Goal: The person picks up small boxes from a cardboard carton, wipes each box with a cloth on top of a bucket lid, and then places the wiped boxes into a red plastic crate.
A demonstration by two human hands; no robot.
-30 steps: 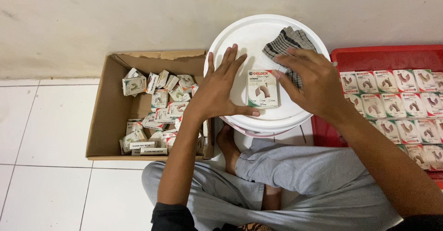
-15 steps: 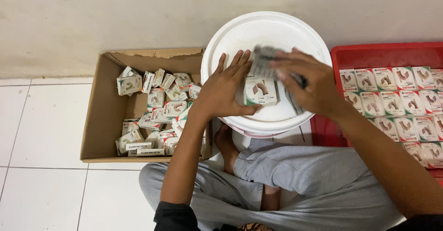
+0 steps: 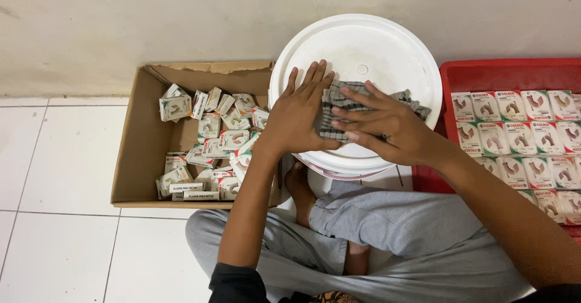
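A white round bucket lid [image 3: 363, 49] sits in front of me, between my knees. A grey checked cloth [image 3: 336, 106] lies spread on it. My right hand [image 3: 387, 127] lies across the cloth with fingers stretched out, pressing it down. My left hand [image 3: 299, 118] rests flat on the lid, its fingertips against the cloth's left edge. The small white pack seen earlier is hidden under the cloth and hands.
A brown cardboard box [image 3: 139, 145] on the left holds several loose small white packs [image 3: 209, 142]. A red tray [image 3: 502, 76] on the right holds the same packs [image 3: 520, 136] in neat rows. Behind is a wall, below is white tiled floor [image 3: 54, 176] and my crossed legs [image 3: 387, 230].
My right hand has brought the checked cloth from the lid's far right over the small pack, covering it. My left hand has stayed at the pack's left side.
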